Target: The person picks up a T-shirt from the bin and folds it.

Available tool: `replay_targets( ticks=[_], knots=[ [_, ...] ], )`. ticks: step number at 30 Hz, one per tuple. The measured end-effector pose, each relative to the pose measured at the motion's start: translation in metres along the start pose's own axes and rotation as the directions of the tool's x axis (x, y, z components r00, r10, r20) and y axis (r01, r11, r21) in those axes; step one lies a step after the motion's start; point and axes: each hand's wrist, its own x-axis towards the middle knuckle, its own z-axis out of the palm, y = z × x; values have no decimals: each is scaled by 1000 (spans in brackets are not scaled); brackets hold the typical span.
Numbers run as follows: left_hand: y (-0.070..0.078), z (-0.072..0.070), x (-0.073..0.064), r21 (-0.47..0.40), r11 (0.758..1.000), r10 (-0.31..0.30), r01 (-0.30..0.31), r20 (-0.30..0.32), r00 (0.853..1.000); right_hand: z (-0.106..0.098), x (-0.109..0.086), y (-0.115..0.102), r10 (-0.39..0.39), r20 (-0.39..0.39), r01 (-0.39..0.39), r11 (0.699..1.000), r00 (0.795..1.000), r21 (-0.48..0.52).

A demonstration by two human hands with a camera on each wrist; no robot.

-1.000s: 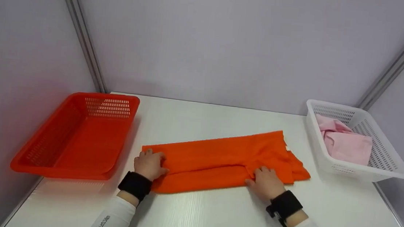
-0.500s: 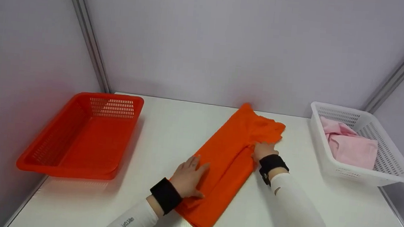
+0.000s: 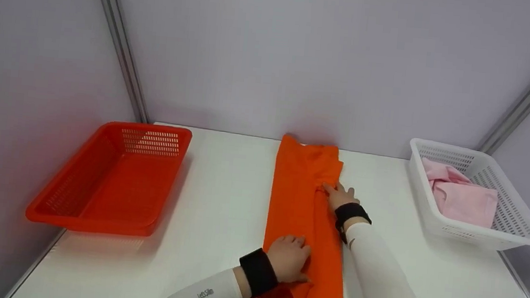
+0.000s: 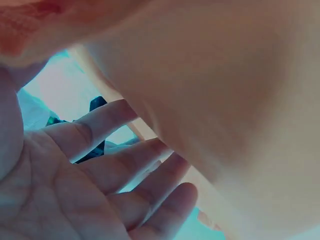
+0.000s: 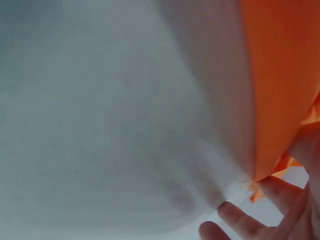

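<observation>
A folded orange shirt [image 3: 294, 195] lies lengthwise on the white table, its far end reaching the back wall. A seam-like fold runs down its length. My left hand [image 3: 289, 259] rests on the near part, fingers extended and touching the fabric, beside a small raised fold. In the left wrist view those fingers [image 4: 135, 170] look nearly straight, and the cloth appears pale. Further up, my right hand [image 3: 340, 199] pinches the shirt's right edge between thumb and index finger. The right wrist view shows its other fingers [image 5: 240, 220] spread off the cloth.
A red plastic basket [image 3: 163, 217] stands on the left, with nothing seen inside. At right, a white basket [image 3: 520, 243] contains folded pink cloth [image 3: 471, 203]. Grey-white panels [image 3: 273, 58] enclose the table [image 3: 222, 198] at the back and sides.
The orange shirt has turned from lying sideways to pointing away from me. My left hand has moved right and nearer; my right hand has moved farther up the table.
</observation>
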Motion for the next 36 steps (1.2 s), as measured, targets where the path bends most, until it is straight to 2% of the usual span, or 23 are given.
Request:
replay_targets(
  ticks=[3, 6, 9, 12, 14, 16, 17, 19, 20, 22, 24, 25, 27, 29, 31, 33, 36],
  knots=[
    [0, -1, 1, -18, 1000, -18, 18, -1, 1000, 5, 8, 6, 15, -14, -15, 1000, 1000, 25],
    [-3, -4, -4, -89, 995, -30, 32, 28, 999, 10, 11, 9, 25, -46, -20, 994, 999, 108],
    [-3, -7, -15, -189, 981, -47, 52, 31, 998, 14, -4, 8, -7, -77, 22, 980, 997, 195],
    [2, -9, -27, -280, 959, -53, 51, -1, 999, 17, -36, 4, -82, -102, 104, 967, 991, 232],
    [6, -11, -33, -377, 924, -58, 55, 4, 998, 20, -58, 2, -140, -111, 163, 957, 984, 239],
    [10, -14, -37, -491, 869, -49, 61, 37, 998, 21, -79, -1, -193, -112, 215, 947, 975, 240],
    [12, -15, -39, -542, 838, -30, 59, 63, 998, 22, -88, -1, -215, -114, 237, 943, 970, 234],
    [14, -16, -43, -619, 785, 55, 30, 117, 992, 23, -104, -1, -241, -115, 262, 938, 964, 227],
    [15, -16, -45, -628, 778, 111, 0, 136, 984, 23, -112, -1, -247, -114, 267, 937, 962, 225],
    [15, -14, -52, -626, 773, 241, -103, 140, 960, 23, -129, 0, -259, -111, 278, 933, 960, 228],
    [11, -11, -60, -619, 763, 328, -185, 124, 937, 24, -148, 1, -290, -104, 307, 923, 951, 232],
    [9, -10, -63, -609, 765, 340, -209, 106, 935, 25, -158, 1, -318, -96, 332, 914, 943, 235],
    [3, -9, -68, -562, 791, 322, -241, 46, 946, 27, -178, 1, -377, -69, 383, 894, 924, 233],
    [-2, -7, -71, -485, 840, 279, -245, -1, 960, 29, -195, -3, -436, -31, 431, 874, 899, 225],
    [-6, -5, -72, -385, 888, 254, -249, -38, 966, 32, -207, -9, -464, 13, 451, 867, 886, 213],
    [-7, -1, -73, -281, 922, 263, -265, -47, 964, 35, -216, -16, -471, 58, 453, 870, 880, 194],
    [-5, 3, -73, -149, 942, 299, -299, -27, 954, 39, -223, -26, -492, 86, 481, 868, 866, 122]
  ],
)
